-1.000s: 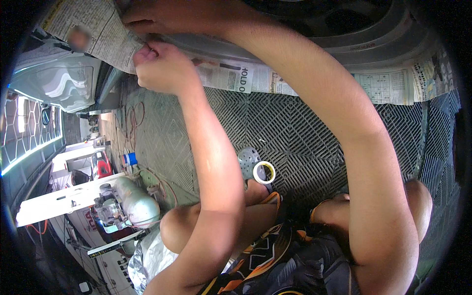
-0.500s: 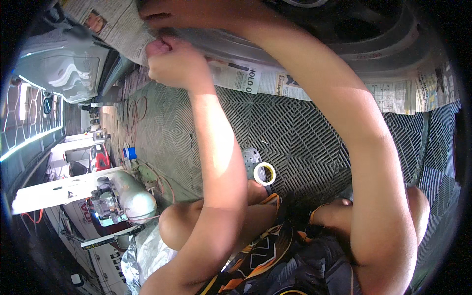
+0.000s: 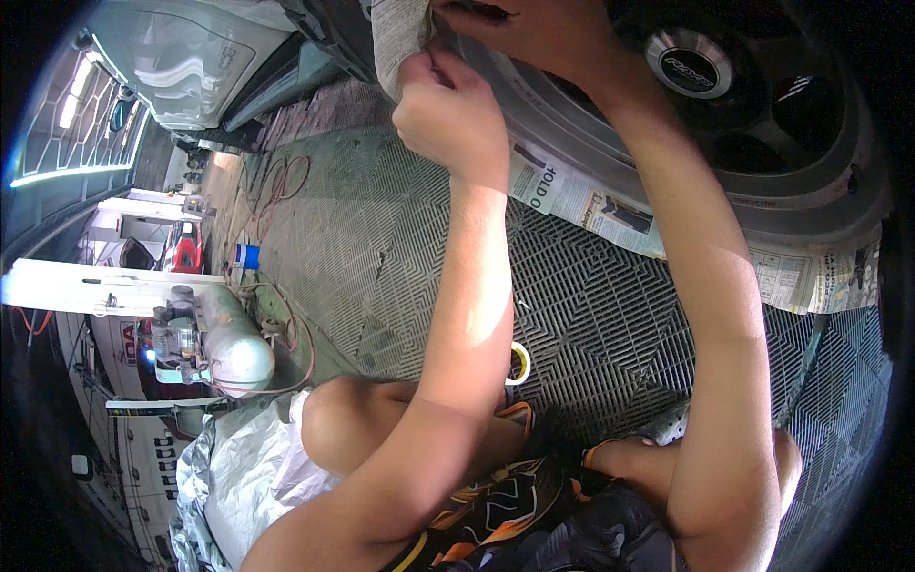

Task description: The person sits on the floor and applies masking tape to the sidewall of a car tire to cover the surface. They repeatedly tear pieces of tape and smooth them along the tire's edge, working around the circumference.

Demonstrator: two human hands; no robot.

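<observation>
At far left of the hands, an air tank (image 3: pixel 229 334) stands clear of the work. The newspaper sheet (image 3: pixel 398 43) is at the far edge, by the wheel's left side. Our left hand (image 3: pixel 450 119) is curled narrow at its border; we cannot tell whether it grips. Our right hand (image 3: pixel 522 29) reaches in just beyond, its fingertips partly out of view, its grip undetermined. We should keep the sheet taut and both hands close, pressing creases flat. The tape roll (image 3: pixel 519 364), partly covered by our left forearm, sits nearer. Rightward, a newspaper strip (image 3: pixel 586 202) borders the tyre (image 3: pixel 753 212); we should avoid snagging it.
</observation>
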